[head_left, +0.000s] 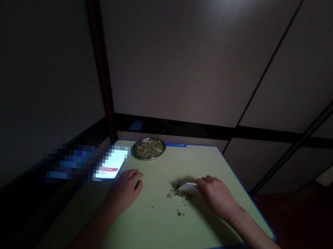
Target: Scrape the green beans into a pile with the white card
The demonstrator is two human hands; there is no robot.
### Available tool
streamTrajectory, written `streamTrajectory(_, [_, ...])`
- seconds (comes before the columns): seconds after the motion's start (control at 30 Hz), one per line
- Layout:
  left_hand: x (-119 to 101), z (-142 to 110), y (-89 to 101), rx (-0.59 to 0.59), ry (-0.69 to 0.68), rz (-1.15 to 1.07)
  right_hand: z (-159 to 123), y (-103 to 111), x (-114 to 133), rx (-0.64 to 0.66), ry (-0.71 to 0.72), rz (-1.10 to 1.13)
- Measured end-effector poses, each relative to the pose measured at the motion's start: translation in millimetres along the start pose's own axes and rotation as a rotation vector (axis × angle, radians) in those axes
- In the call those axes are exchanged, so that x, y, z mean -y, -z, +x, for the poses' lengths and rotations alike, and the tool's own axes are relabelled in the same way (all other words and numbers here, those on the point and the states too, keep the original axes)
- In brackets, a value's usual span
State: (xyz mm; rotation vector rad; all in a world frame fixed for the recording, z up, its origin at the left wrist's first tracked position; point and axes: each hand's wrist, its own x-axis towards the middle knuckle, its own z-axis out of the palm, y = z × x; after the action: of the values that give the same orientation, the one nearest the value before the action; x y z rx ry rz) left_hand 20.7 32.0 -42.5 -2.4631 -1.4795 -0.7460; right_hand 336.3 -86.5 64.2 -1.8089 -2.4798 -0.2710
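At three o'clock from the seeds (pixel 181 194), my right grip (pixel 213 193) pinched a white card (pixel 188 187), best kept low, my left grip (pixel 128 188) loosely spread.

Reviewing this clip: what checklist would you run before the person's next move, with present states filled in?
1. White flat card held: ok, gripped by the right hand at one end.
2. Small green-and-brown grains gathered together: not ok, several lie scattered around the main cluster.
3. Left hand away from the grains: ok, it is beside the bright rectangular screen.
4. Round silver metal dish upright: ok, it sits near the far edge of the pale green, blue-edged tabletop.
5. Card's lower edge touching the tabletop: cannot tell from this view.
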Motion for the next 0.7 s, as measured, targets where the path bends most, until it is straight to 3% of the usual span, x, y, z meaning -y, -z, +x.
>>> streamTrajectory(0.3, [-1.1,1.5,2.1,-0.017,-0.016,-0.036,-6.3,0.3,11.9,0.060,0.074,-0.028])
streamTrajectory(0.57, [-1.7,1.0,0.8,-0.009,-0.010,-0.022,-27.4,15.6,-8.1,-0.009,-0.010,-0.012])
streamTrajectory(0.7, [-2.4,1.3,2.2,-0.010,-0.006,-0.024,-40.2,20.8,-10.8,0.027,-0.018,0.048])
